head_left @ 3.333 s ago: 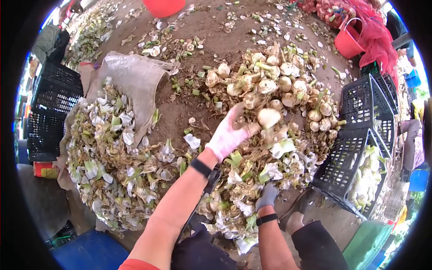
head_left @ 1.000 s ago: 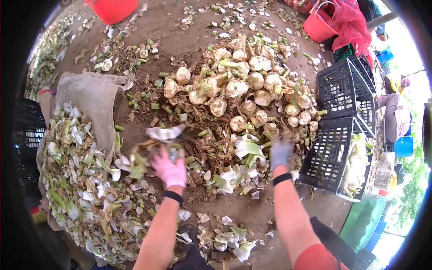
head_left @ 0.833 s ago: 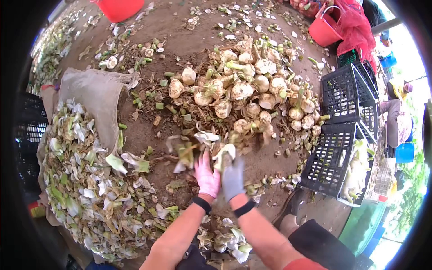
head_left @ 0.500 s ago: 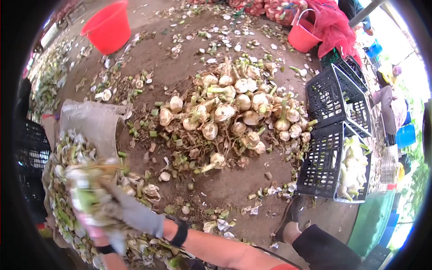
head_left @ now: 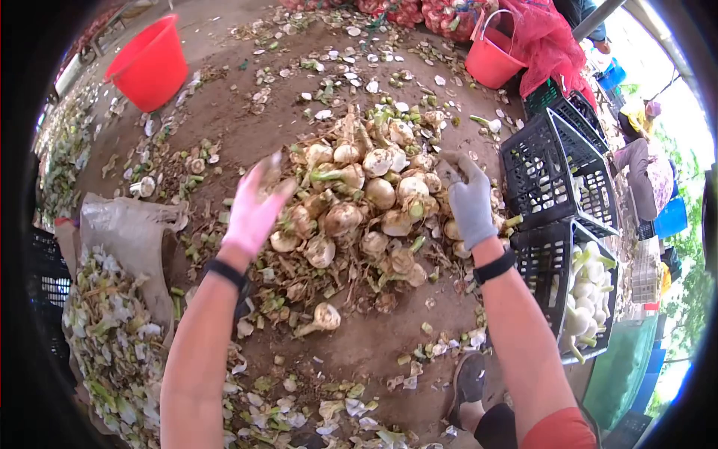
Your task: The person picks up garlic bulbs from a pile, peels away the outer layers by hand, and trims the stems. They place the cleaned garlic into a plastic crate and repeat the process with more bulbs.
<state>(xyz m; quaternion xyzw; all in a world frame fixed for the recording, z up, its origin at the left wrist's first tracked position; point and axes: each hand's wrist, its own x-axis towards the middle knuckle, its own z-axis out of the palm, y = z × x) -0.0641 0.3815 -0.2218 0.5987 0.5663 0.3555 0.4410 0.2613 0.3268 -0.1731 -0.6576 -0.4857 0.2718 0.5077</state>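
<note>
A pile of whole garlic bulbs (head_left: 342,218) with short cut stems lies on the dirt floor in the middle of the head view. At its left edge is my left hand (head_left: 258,203), in a pink glove, fingers spread and holding nothing. My right hand (head_left: 473,200), gloved in grey, reaches to the right edge of the pile. Its thumb and fingers are apart, fingertips right at the bulbs, palm facing inward. One loose bulb (head_left: 324,317) rests just in front of the pile. Black bands circle both wrists.
Peels and leaves form a heap (head_left: 112,329) at lower left, beside a pale sack (head_left: 123,228). Black crates (head_left: 535,168) stand at right, one holding trimmed white bulbs (head_left: 587,295). Red buckets (head_left: 149,67) and red net bags (head_left: 550,37) lie behind. Another person (head_left: 639,161) sits far right.
Both hands have moved from the peel heap at lower left to either side of the garlic pile. They were close together among blurred peels and are now apart, with fingers spread.
</note>
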